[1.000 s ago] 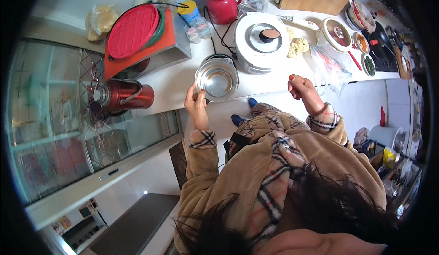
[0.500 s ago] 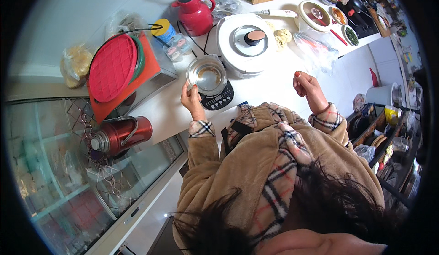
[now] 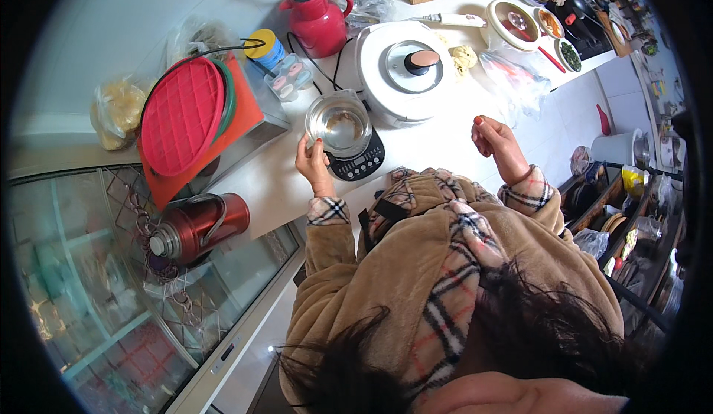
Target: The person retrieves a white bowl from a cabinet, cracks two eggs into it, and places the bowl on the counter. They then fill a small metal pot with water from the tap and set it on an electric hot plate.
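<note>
My left hand (image 3: 315, 166) pinches the near-left side of a round clear glass pot (image 3: 339, 123), thumb and fingers at its rim. Through the glass, a shiny bottom with brownish marks shows; how much liquid it holds I cannot tell. The pot is over a black electric base (image 3: 360, 163) with a row of buttons, which peeks out on the near side. In the air over the counter's front edge, my right hand (image 3: 499, 149) is curled into a loose fist, with nothing visible in it. A white appliance (image 3: 371, 80) with a round glass lid (image 3: 416, 68) stands just behind the pot.
Behind are a red jug (image 3: 318, 24) and a plastic egg-shaped-item box (image 3: 291, 78). A red thermos (image 3: 200, 225) and a red round mat (image 3: 182, 117) are at left. Dough-like lumps (image 3: 464, 57), a plastic bag (image 3: 516, 83) and a lidded bowl (image 3: 514, 24) lie at right.
The view has shifted slightly. The glass pot appears a little more upright or turned over its base, with my left hand still at its rim. My right hand has hardly moved.
</note>
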`<state>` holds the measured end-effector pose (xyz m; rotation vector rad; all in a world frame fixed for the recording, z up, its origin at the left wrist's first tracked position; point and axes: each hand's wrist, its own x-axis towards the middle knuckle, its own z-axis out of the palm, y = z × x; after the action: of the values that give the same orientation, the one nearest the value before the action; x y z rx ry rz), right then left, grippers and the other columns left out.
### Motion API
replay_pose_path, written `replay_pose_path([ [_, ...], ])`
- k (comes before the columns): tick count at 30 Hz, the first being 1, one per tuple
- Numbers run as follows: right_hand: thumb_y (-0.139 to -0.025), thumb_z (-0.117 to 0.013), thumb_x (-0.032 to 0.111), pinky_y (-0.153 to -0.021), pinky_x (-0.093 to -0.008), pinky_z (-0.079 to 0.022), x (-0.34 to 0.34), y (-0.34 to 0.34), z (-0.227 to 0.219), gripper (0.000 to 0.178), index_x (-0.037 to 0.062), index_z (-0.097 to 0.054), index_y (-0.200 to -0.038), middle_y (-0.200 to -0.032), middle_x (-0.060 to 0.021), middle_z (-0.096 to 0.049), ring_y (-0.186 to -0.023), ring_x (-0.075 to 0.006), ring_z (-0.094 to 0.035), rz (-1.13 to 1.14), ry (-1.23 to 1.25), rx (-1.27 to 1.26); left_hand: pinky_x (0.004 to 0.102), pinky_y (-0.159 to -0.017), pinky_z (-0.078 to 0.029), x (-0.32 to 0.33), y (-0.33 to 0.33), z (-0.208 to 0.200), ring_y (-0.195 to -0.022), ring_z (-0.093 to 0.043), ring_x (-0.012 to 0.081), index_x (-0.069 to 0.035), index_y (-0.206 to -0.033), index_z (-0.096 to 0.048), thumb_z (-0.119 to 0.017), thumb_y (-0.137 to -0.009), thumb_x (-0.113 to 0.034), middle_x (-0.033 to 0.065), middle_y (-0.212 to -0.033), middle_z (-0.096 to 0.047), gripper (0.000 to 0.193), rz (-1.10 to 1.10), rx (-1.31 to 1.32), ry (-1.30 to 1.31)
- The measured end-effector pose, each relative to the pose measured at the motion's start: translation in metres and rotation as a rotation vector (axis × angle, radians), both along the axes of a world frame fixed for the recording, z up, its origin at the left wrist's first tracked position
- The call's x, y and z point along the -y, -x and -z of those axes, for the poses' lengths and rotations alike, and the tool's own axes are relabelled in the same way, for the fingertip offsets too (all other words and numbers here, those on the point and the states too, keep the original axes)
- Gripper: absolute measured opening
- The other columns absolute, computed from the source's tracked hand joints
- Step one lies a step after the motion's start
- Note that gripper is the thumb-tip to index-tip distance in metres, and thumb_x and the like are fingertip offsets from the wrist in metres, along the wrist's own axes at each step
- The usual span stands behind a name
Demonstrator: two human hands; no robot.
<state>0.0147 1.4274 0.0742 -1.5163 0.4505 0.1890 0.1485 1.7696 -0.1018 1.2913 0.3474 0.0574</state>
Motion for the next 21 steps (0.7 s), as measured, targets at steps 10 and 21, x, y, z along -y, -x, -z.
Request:
replay_pose_path([
  [10, -0.104, -0.05, 0.041, -0.053, -0.0225, -0.028, -0.015, -0.013, 0.005, 0.04, 0.0118, -0.056, -0.077, -0.061, 0.0073, -0.042, -0.056, -0.0054, -0.036, -0.014, -0.006, 0.0, 0.023, -0.044, -0.031, -0.005, 0.003, 0.005, -0.048, -0.04, 0.0053, 0.005, -0.123, -0.061, -0.066, -0.084, -0.004, -0.0026, -0.062, -0.052, 0.04, 0.034, -0.015, -0.03],
  [21, -0.104, -0.05, 0.036, -0.055, -0.0214, -0.032, -0.011, -0.015, 0.009, 0.035, 0.0107, -0.059, -0.082, -0.065, 0.0059, -0.047, -0.06, -0.0052, -0.041, -0.036, -0.04, -0.034, 0.0237, -0.045, -0.031, -0.016, -0.008, 0.007, -0.048, -0.039, 0.0051, 0.003, -0.123, -0.062, -0.067, -0.086, -0.005, -0.0043, -0.064, -0.05, 0.038, 0.085, -0.032, -0.036],
])
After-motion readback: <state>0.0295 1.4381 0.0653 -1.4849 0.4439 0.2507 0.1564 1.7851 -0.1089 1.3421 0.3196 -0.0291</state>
